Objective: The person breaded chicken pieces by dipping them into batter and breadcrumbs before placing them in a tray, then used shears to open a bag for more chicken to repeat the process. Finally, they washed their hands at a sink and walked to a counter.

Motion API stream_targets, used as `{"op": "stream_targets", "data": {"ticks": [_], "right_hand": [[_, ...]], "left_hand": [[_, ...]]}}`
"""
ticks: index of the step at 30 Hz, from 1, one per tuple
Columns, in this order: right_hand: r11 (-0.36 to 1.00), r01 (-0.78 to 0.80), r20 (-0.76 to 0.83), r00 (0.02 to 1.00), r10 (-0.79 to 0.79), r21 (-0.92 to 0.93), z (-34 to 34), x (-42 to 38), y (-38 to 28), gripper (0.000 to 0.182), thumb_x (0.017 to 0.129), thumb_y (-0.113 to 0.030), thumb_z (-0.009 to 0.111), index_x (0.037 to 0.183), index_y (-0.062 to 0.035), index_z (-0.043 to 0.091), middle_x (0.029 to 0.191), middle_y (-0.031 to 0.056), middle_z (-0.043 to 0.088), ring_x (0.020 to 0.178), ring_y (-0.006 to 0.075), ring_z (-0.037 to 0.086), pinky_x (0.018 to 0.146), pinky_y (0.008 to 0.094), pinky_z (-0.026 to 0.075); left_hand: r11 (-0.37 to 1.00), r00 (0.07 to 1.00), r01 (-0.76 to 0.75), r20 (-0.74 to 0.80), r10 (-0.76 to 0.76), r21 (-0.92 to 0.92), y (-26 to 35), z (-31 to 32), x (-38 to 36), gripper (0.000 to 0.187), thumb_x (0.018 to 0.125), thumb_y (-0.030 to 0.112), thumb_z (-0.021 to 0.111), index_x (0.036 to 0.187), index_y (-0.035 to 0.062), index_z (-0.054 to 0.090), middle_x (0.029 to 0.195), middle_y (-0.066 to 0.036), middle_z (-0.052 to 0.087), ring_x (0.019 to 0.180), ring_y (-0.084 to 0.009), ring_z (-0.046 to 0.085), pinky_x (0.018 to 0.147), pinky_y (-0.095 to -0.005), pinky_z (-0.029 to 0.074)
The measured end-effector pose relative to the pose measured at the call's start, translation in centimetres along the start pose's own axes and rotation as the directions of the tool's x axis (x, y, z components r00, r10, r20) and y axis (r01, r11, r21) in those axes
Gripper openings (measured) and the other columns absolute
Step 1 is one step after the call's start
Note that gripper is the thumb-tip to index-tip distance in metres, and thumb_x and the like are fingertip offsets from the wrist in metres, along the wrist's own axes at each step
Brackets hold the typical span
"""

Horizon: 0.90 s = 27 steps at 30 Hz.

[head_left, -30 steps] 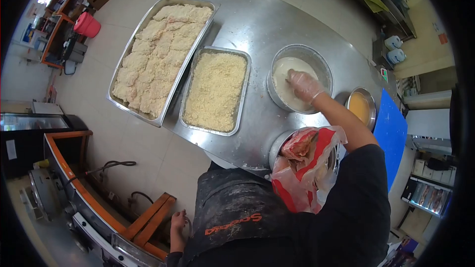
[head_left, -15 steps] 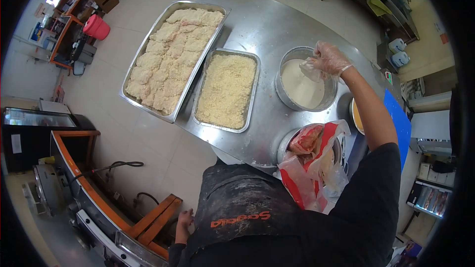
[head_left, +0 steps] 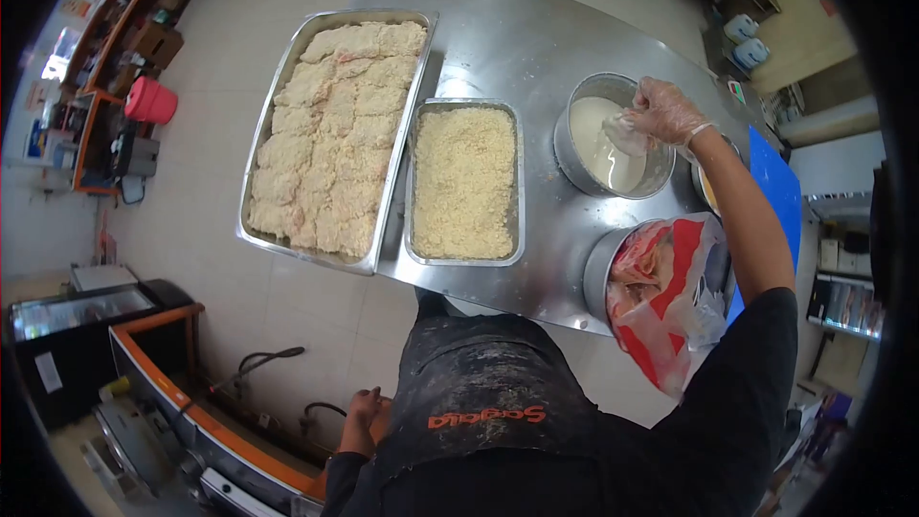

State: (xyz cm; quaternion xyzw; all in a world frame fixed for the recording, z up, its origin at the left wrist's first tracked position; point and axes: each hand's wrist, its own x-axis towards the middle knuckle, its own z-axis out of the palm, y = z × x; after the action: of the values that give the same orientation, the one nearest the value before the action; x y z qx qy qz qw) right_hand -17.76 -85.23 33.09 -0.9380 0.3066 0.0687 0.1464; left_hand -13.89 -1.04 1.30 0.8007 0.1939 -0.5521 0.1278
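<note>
My right hand (head_left: 664, 113), in a clear plastic glove, pinches a batter-coated piece (head_left: 626, 134) over the round metal pot (head_left: 574, 168) of white batter. Batter clings to the piece, which hangs just above the liquid. My left hand (head_left: 366, 412) is bare and hangs low by my apron, its fingers curled; whether it holds anything is hidden. Left of the pot lies a metal tray (head_left: 521, 182) of pale crumbs. Farther left, a larger tray (head_left: 257, 144) is full of crumb-coated pieces.
Below the batter pot, another round pot (head_left: 598, 273) holds a red-and-white plastic bag (head_left: 682, 278) with raw-looking pieces. A blue board (head_left: 773, 182) lies at the table's right edge. An orange-edged counter (head_left: 153, 364) stands at lower left.
The view has shifted. My right hand still grips the coated piece, which now shows more clearly over the batter. My left hand has risen slightly beside the apron.
</note>
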Motion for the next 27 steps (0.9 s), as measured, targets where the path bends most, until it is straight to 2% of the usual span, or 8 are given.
{"op": "stream_targets", "data": {"ticks": [2,5,10,12,14,17,21,27], "right_hand": [[0.998,-0.055,-0.030,0.998,0.055,-0.025,-1.2,-0.2,-1.3,0.040,0.075,-0.033,0.081,0.090,-0.0006,0.062,0.088,0.0208,0.066,0.081,0.0324,0.064,0.074,0.0393,0.052],[0.985,-0.160,-0.051,0.986,0.157,-0.063,-1.5,-0.3,-2.1,0.041,0.075,-0.034,0.081,0.091,-0.0008,0.063,0.090,0.0214,0.066,0.083,0.0322,0.065,0.074,0.0394,0.052],[0.949,-0.312,-0.056,0.948,0.314,0.045,0.4,-1.6,-1.6,0.043,0.077,-0.036,0.080,0.095,-0.0010,0.062,0.092,0.0223,0.067,0.086,0.0326,0.065,0.077,0.0415,0.052],[0.929,-0.355,-0.053,0.931,0.362,0.107,0.9,-2.2,-1.6,0.044,0.077,-0.036,0.079,0.097,-0.0011,0.062,0.094,0.0224,0.067,0.087,0.0330,0.065,0.079,0.0423,0.052],[0.946,-0.318,-0.089,0.943,0.322,0.056,1.5,-2.9,-1.1,0.043,0.078,-0.036,0.079,0.099,-0.0014,0.061,0.095,0.0227,0.067,0.088,0.0343,0.065,0.080,0.0426,0.051],[0.952,-0.305,-0.115,0.945,0.306,0.028,0.9,-3.6,-0.9,0.043,0.078,-0.035,0.078,0.099,-0.0016,0.061,0.096,0.0233,0.067,0.090,0.0360,0.065,0.081,0.0431,0.051],[0.963,-0.261,-0.133,0.955,0.267,0.059,0.4,-4.0,-0.9,0.043,0.078,-0.036,0.079,0.098,-0.0023,0.061,0.098,0.0237,0.067,0.092,0.0380,0.065,0.082,0.0433,0.051],[0.958,-0.216,-0.142,0.959,0.244,0.186,-0.1,-3.2,-1.4,0.040,0.081,-0.034,0.079,0.091,-0.0025,0.057,0.085,0.0174,0.064,0.076,0.0298,0.061,0.071,0.0410,0.050]], "left_hand": [[0.998,0.998,-0.041,-0.037,0.043,0.038,1.7,-3.4,1.0,0.052,0.093,0.047,0.063,0.105,-0.0035,0.068,0.080,-0.013,0.071,0.062,-0.0230,0.066,0.058,-0.0384,0.052],[0.867,0.908,-0.370,-0.068,0.413,0.334,5.7,-7.9,3.9,0.049,0.094,0.044,0.063,0.102,-0.0042,0.066,0.081,-0.014,0.070,0.070,-0.0234,0.067,0.067,-0.0359,0.053],[0.570,0.546,-0.822,0.275,0.792,-0.010,27.4,-6.7,-12.4,0.047,0.097,0.046,0.063,0.100,-0.0008,0.066,0.096,-0.011,0.069,0.090,-0.0172,0.063,0.080,-0.0325,0.049],[0.602,0.548,-0.798,0.402,0.734,-0.012,32.2,-3.3,-14.0,0.046,0.097,0.046,0.062,0.107,0.0006,0.064,0.097,-0.011,0.068,0.089,-0.0172,0.063,0.081,-0.0331,0.049],[0.869,0.731,-0.324,0.484,0.481,-0.375,36.5,-0.9,-18.1,0.043,0.100,0.042,0.059,0.116,0.0016,0.058,0.095,-0.010,0.067,0.087,-0.0200,0.063,0.079,-0.0364,0.052],[0.631,0.770,0.040,0.426,0.475,-0.775,38.5,2.8,-16.9,0.041,0.103,0.034,0.052,0.126,0.0004,0.047,0.110,-0.015,0.062,0.090,-0.0266,0.064,0.080,-0.0406,0.053],[0.515,0.814,-0.189,0.161,0.559,-0.836,40.6,3.6,-16.7,0.033,0.099,0.016,0.049,0.126,-0.0018,0.043,0.109,-0.020,0.058,0.092,-0.0316,0.065,0.077,-0.0434,0.058],[0.517,0.783,-0.249,0.144,0.605,-0.819,42.2,3.1,-17.4,0.033,0.101,0.019,0.050,0.125,-0.0021,0.044,0.103,-0.019,0.059,0.088,-0.0308,0.065,0.078,-0.0447,0.060]]}}
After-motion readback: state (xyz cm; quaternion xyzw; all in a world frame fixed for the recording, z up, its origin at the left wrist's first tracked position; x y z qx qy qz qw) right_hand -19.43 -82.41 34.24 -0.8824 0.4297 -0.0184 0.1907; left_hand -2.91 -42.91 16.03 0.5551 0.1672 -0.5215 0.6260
